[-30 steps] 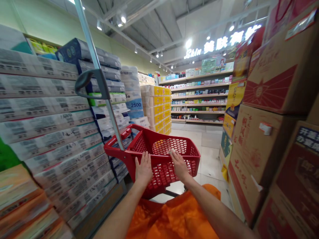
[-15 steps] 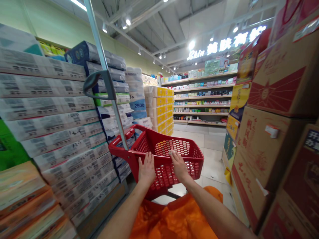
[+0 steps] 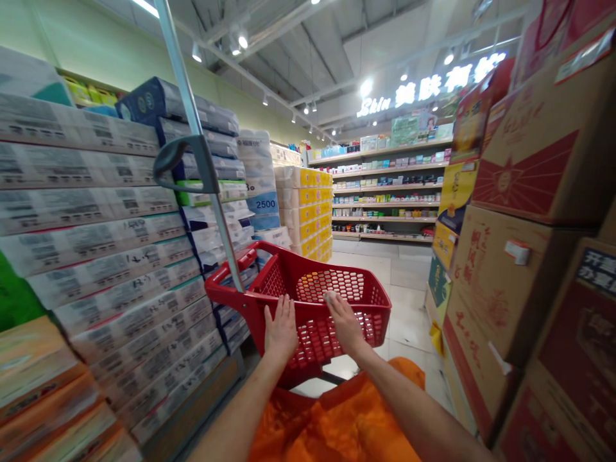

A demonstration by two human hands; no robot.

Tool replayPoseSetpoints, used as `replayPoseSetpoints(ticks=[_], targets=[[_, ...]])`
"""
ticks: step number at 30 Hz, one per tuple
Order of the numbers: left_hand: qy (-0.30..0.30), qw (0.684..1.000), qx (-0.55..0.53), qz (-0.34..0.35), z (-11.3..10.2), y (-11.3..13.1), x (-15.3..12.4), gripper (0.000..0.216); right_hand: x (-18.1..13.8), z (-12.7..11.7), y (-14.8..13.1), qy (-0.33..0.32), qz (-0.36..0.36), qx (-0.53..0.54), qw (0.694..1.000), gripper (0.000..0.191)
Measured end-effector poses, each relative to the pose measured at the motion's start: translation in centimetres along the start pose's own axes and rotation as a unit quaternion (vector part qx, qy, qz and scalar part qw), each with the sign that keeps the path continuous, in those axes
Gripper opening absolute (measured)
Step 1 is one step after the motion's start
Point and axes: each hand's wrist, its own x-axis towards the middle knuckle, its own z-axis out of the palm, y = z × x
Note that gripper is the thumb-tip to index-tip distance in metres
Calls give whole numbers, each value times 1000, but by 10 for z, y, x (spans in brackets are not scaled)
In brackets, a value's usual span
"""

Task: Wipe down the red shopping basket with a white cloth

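Note:
A red plastic shopping cart [image 3: 310, 333] with a mesh upper basket stands in front of me. My left hand [image 3: 282, 330] lies against the near side of the basket, its fingers stretched out and pointing up to the rim. Beside it on the right, my right hand [image 3: 345, 321] rests on the same rim with fingers extended. A small pale patch shows at its fingertips; I cannot make out what it is. Nothing is visible in the upper basket. A metal pole with a grey loop handle [image 3: 205, 163] rises from the cart's left end. Orange fabric [image 3: 332, 427] shows below my forearms.
Stacked wrapped paper packs [image 3: 110, 244] line the left, with yellow-and-white packs [image 3: 308, 212] further on. Cardboard cartons [image 3: 500, 282] are piled close on the right. A tiled aisle floor [image 3: 404, 301] leads to shelves of small goods [image 3: 389, 186] under a lit sign.
The view has shifted slightly, with the cart, stacks and shelves a little further left in the picture. Both hands keep their places on the basket's side.

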Motion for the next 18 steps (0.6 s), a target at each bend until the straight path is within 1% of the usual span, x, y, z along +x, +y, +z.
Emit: replayPoseSetpoints(ticks=[3,5,7,10,11,13,16,18], targets=[[4,1000,-11,-10,1,3,0,66,-39,-18,52,27,67,-56,996,67],[9,1000,-19,-19,1,5,1,66,-69,-23,76,38,92,-80,992,63],[12,999,-25,-23,1,6,1,67,-98,-21,86,32,104,-89,990,59],[17,999,-29,-21,1,6,0,68,-127,-15,84,7,109,-86,990,58],[20,999,-29,-12,2,7,0,67,-130,-14,81,4,108,-82,991,59],[28,999,-29,16,4,10,-1,67,-124,-17,75,16,96,-69,993,59],[35,997,-33,54,10,20,-6,66,-96,-24,69,55,71,-49,995,56],[34,996,-37,68,13,27,-10,65,-82,-21,65,64,61,-46,995,55]])
